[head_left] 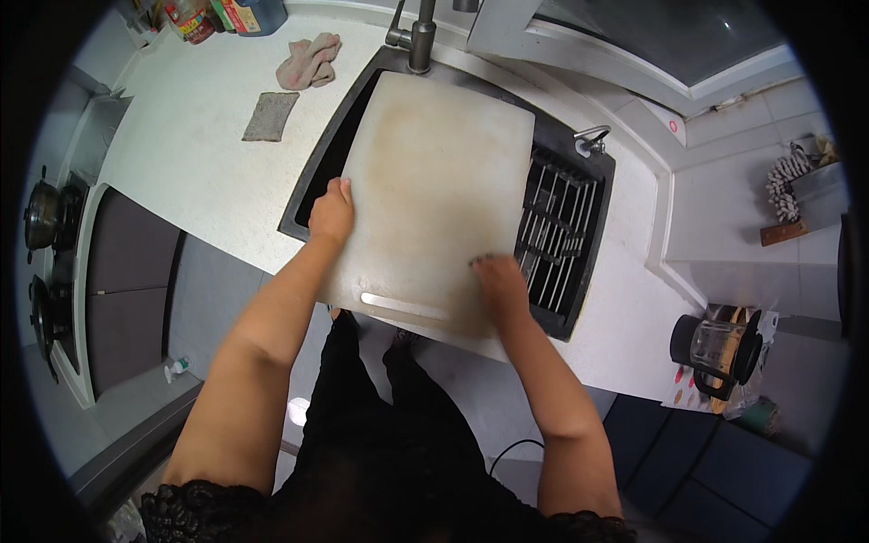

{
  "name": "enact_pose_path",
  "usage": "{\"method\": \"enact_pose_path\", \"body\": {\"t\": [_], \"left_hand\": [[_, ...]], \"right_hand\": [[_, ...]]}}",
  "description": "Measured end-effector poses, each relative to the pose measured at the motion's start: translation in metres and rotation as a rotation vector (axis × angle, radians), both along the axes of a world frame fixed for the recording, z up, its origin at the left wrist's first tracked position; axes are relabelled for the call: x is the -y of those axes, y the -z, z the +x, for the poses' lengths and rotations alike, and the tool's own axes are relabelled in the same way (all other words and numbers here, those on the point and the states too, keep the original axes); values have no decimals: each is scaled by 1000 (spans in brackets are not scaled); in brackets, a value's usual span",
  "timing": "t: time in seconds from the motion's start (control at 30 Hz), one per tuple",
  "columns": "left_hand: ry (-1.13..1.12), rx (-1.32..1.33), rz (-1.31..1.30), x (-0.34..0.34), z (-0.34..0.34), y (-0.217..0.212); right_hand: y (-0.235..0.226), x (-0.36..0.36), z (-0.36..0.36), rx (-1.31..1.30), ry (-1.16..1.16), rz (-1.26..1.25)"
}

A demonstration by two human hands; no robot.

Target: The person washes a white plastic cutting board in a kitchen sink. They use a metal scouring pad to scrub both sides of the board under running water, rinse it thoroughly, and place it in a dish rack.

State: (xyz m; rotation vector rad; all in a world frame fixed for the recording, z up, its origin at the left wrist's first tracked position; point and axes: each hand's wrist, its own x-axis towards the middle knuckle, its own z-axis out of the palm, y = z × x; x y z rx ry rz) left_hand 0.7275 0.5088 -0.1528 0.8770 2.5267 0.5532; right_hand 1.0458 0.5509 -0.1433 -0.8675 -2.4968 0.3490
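A large whitish cutting board (434, 172) with brownish stains and a slot handle at its near end lies across the dark sink (312, 195), covering much of the basin. My left hand (332, 215) is closed around the board's left edge, fingers on its top. On the board's lower right part rests my right hand (502, 285), curled with knuckles bent and slightly blurred. Whatever it may hold is hidden; only small dark spots show at its fingertips.
Right of the board, a metal drying rack (557, 231) sits in the sink. The grey faucet (421, 41) rises behind the board. A grey scouring pad (270, 118) and a crumpled cloth (309, 61) lie on the left counter. A glass jug (720, 348) stands at the right.
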Motion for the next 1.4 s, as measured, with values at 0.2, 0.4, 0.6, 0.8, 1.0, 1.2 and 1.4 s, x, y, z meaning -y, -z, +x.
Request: {"method": "enact_pose_path", "body": {"t": [0.2,0.4,0.6,0.8,1.0,1.2,1.4], "left_hand": [[-7,33,-28,1,0,-4],[12,53,-36,-1,1,-4],[15,54,-6,3,-5,-1],[26,76,-11,1,-4,-3],[45,161,47,4,-16,7],[107,228,145,1,-21,22],[235,308,234,2,-39,48]], "right_hand": [[-8,46,38,80,-125,-89],[-11,55,-52,-29,-215,-56],[-9,49,15,3,-89,31],[6,72,-56,-42,-52,-83],[-9,62,-5,30,131,53],[5,87,-66,-39,238,67],[0,106,-141,-154,152,-51]]}}
